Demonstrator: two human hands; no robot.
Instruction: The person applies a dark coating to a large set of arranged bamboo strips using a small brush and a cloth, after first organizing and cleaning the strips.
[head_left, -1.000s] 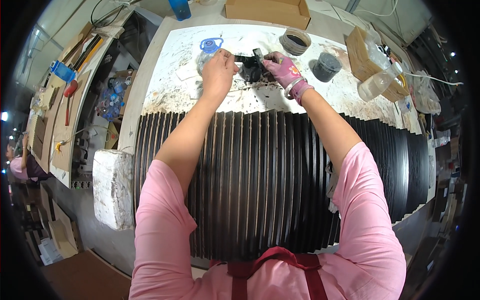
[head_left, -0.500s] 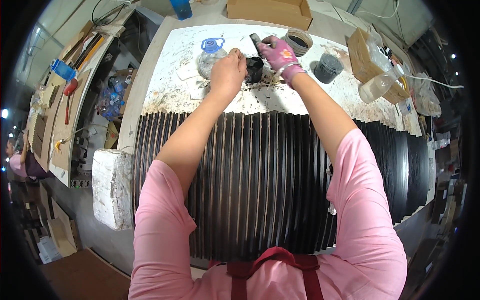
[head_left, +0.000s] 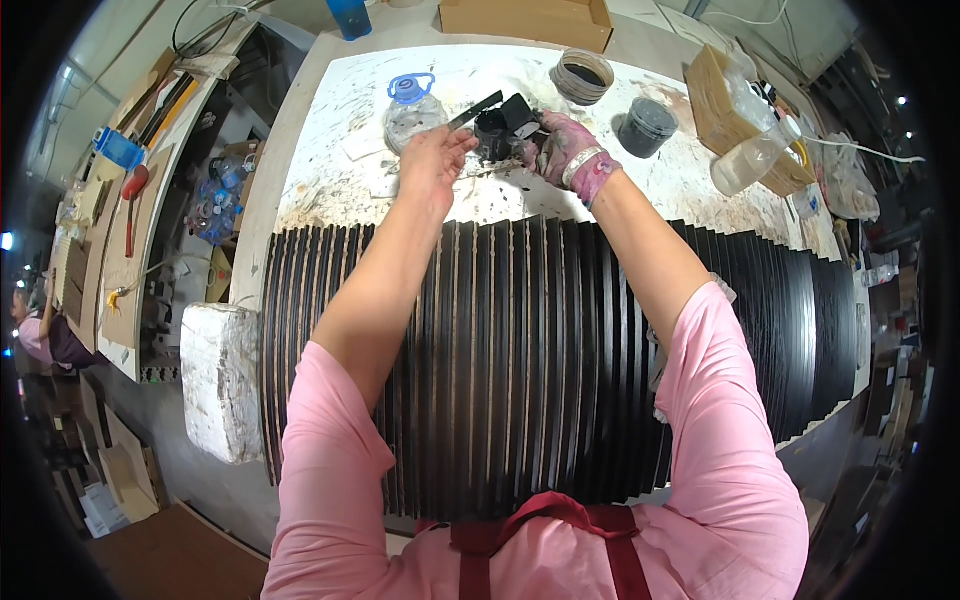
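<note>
At the far side of the black slatted stack, my bare left hand [head_left: 430, 165] pinches the near end of a flat black strip [head_left: 476, 109], which points up and to the right. My right hand [head_left: 575, 155], in a stained pink glove, is closed at the right side of a small black cup [head_left: 490, 146]. A dark block-like piece [head_left: 518, 112] sticks out from its fingertips over the cup; its exact kind is hard to make out. Just beyond my left hand stands a clear plastic jug [head_left: 412, 122] with a blue cap and handle.
Black ridged strips [head_left: 480, 350] fill the bench before me. Further off are an open tub of black liquid [head_left: 583, 77], a dark grey tub [head_left: 648, 128] and a cardboard box [head_left: 715, 105] with a tipped bottle [head_left: 750, 165]. A white-wrapped block [head_left: 222, 382] sits left.
My right hand has come down from above the cup to its right side, fingers turned inward. My left hand has drawn slightly left and nearer, and the black strip now shows at its fingers.
</note>
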